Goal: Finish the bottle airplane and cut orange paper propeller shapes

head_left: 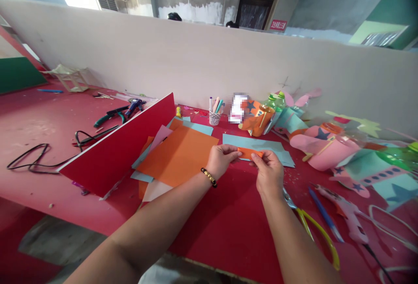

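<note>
The two hands are together near the centre of the frame, a little to the right, over the red table (225, 218). Between them there is a small piece of orange paper (250, 153), and it lies almost level. The left hand (219, 160) pinches its left end between the thumb and the fingers. The right hand (269, 173) is closed on its right end, with the thumb pressed on the near side. Around the left wrist is a bracelet (209, 177) of dark and golden beads.

Just behind the small piece, light blue sheets (257, 142) lie flat. To the left of the hands, a large orange sheet (179, 153) lies on top of a loose pile of coloured paper, and beside this pile a red board (127, 149) stands on its edge.

Above the hands, near the pale partition (209, 58), stands a cup (214, 118) with pens. At the lower right of the frame are scissors with yellow handles (335, 253), partly hidden by the right arm, then a blue pen (325, 214) and a pink glue gun (349, 218). Higher at the right side, a pink bottle toy (333, 151) lies among other decorated bottles.
</note>
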A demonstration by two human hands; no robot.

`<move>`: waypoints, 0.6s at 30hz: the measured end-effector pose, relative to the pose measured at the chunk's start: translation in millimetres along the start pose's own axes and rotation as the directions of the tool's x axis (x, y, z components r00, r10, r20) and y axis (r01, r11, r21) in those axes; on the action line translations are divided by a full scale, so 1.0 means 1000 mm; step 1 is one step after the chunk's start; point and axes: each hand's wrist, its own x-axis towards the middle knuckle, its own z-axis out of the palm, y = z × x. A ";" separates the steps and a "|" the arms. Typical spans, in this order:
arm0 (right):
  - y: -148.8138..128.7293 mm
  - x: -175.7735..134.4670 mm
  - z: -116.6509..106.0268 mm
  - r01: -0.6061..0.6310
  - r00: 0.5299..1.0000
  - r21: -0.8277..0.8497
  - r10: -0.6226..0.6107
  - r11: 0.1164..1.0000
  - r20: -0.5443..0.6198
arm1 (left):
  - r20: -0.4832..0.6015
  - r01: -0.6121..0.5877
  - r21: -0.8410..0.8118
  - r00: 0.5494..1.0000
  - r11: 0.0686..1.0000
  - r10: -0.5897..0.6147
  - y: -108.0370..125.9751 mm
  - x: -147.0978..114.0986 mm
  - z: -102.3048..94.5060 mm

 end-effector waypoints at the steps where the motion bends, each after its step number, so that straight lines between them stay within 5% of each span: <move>1: 0.000 0.000 0.000 -0.005 1.000 0.007 0.005 1.000 0.000 | -0.001 0.003 -0.002 1.000 1.000 -0.003 0.000 0.000 0.000; 18: -0.001 0.000 0.001 -0.075 0.997 0.089 0.074 0.993 0.018 | 0.004 0.007 -0.041 1.000 0.999 -0.007 0.000 0.000 -0.001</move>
